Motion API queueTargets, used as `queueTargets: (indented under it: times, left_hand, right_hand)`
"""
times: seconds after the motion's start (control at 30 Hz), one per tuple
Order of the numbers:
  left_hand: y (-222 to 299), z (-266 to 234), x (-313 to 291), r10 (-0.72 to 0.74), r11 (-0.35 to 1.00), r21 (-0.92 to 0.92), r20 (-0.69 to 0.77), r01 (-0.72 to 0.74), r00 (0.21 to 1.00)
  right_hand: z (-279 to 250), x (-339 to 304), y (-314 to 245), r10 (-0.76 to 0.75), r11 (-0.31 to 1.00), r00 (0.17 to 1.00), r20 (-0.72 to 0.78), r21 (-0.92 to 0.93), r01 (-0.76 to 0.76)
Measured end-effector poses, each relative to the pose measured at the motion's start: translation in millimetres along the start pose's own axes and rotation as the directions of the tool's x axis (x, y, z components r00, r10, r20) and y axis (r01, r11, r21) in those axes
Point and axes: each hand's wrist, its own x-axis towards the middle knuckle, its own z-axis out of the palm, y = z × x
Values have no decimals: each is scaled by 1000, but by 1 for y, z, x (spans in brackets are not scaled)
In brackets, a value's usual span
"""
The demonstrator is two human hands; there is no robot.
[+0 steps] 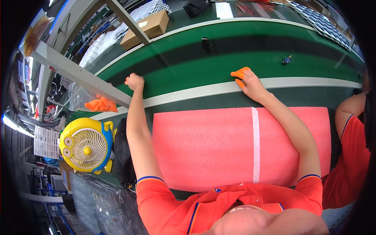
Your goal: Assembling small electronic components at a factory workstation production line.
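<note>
My left hand (135, 82) is over the left part of a green conveyor belt (176, 76), beside a pale metal post. Its fingers are curled in and slightly blurred; anything inside them is hidden. Orange finger cots (240, 73) cover the thumb and forefinger of my right hand (251, 85). Those two digits are spread, with nothing between them, above the belt's near white rail (196, 93). A small part with dark blue and copper tones (287, 60) lies on the belt to the right. Farther back, a small black part (205, 41) is on the belt.
Below my forearms lies a pink foam pad (203, 147) with a white strip. A yellow and blue fan (87, 147) stands at left, under a clear bag of orange finger cots (101, 104). A cardboard box (147, 29) sits behind the frame. At right is another person's red sleeve (354, 137).
</note>
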Motion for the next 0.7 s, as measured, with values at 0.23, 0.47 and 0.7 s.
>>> queueTargets:
  times: [0.23,0.47,0.7]
  left_hand:
    - [153,-55,-142,665,426,-895,211,-132,716]
    - [212,-75,-233,768,131,-974,217,184,603]
    - [208,-52,-245,690,65,-946,272,317,670]
  right_hand:
    - [-7,3,-3,-2,996,985,-173,91,18]
    - [-5,6,4,386,654,919,79,679,-333]
    - [-6,8,2,441,401,864,244,807,-433]
